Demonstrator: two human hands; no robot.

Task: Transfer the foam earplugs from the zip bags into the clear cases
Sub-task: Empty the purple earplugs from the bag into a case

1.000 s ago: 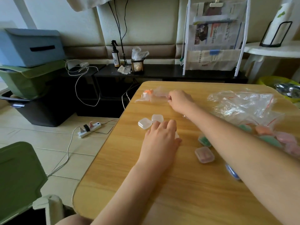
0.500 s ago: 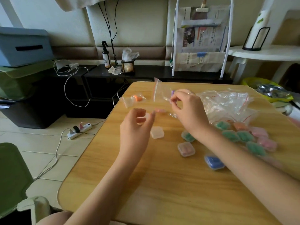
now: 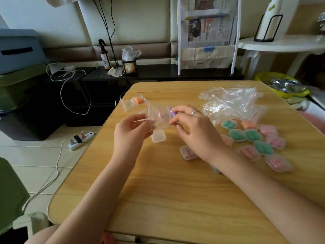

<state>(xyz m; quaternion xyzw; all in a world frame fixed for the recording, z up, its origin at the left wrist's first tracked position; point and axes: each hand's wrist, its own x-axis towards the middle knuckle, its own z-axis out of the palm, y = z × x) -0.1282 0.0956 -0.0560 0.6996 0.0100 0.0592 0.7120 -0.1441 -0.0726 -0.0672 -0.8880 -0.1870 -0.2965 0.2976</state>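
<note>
Held a small zip bag (image 3: 159,118) pinched between left hand (image 3: 131,131) and right hand (image 3: 190,126), with many cases (image 3: 253,138) filled, one empty case (image 3: 158,137) and an orange-plug bag (image 3: 133,103) remaining.

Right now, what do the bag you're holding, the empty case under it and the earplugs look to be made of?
Held zip bag: thin clear plastic film, glossy, creased, with a red seal line.
Empty case: seemingly rigid translucent plastic, milky, with rounded corners.
Purple earplug inside the bag: matte and opaque, probably foam, though partly hidden.
Left hand and right hand both pinch the bag.
</note>
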